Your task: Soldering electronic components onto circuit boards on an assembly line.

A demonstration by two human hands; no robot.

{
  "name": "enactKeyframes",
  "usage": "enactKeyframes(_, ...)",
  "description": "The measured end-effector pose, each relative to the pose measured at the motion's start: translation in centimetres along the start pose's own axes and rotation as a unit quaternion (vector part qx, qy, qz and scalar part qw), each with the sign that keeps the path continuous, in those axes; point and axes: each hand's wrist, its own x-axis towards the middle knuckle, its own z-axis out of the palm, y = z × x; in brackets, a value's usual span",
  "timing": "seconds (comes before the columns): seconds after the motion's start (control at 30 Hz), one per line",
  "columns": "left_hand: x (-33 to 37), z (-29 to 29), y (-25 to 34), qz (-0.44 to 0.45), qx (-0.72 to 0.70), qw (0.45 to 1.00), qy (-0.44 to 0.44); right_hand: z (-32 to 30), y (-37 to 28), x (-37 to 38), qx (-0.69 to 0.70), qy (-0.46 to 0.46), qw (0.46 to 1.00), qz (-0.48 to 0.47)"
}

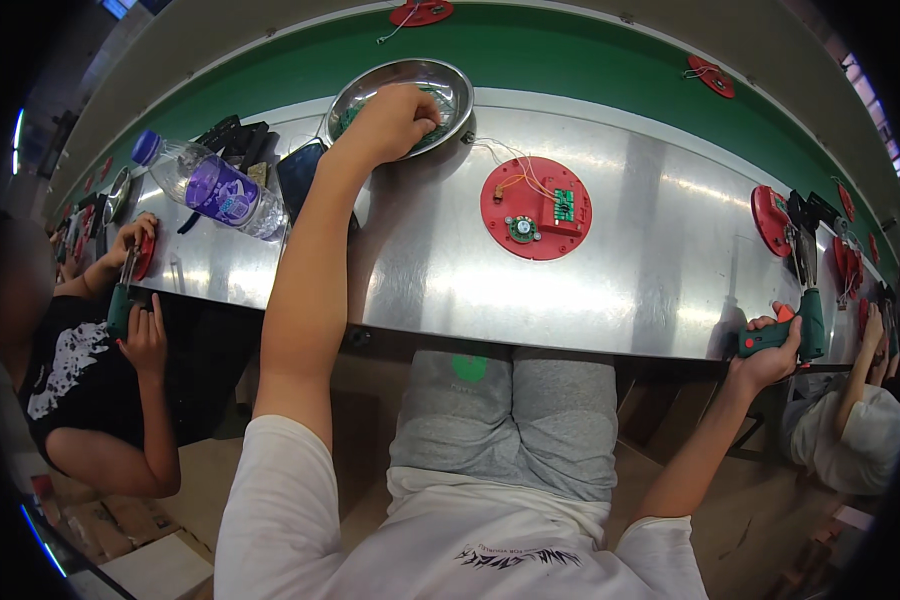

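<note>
Fingers of your left hand [395, 118] curl into the steel bowl [445, 75] at the bench's far edge, hiding whatever they pinch; your right hand [765, 360] grips a green electric screwdriver [795, 328] off the near edge; between them lies a red disc [535, 208]; a bottle [210, 187] rests far left.

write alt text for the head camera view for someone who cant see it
A seated person's left hand reaches into a round metal bowl on a steel workbench, while the right hand grips a green electric screwdriver at the bench edge. A red disc with a small circuit board lies between them.
</note>
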Motion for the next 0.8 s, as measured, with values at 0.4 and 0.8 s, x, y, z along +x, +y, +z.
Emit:
enactKeyframes(0.4,0.0,-0.6,-0.8,0.047,-0.091,0.980,0.171,-0.7,-0.2,-0.1,0.019,-0.032,0.999,-0.006)
enactKeyframes(0.8,-4.6,0.8,10.0,0.147,-0.191,0.960,0.144,3.2,-2.4,-9.0,0.028,-0.299,0.954,-0.007)
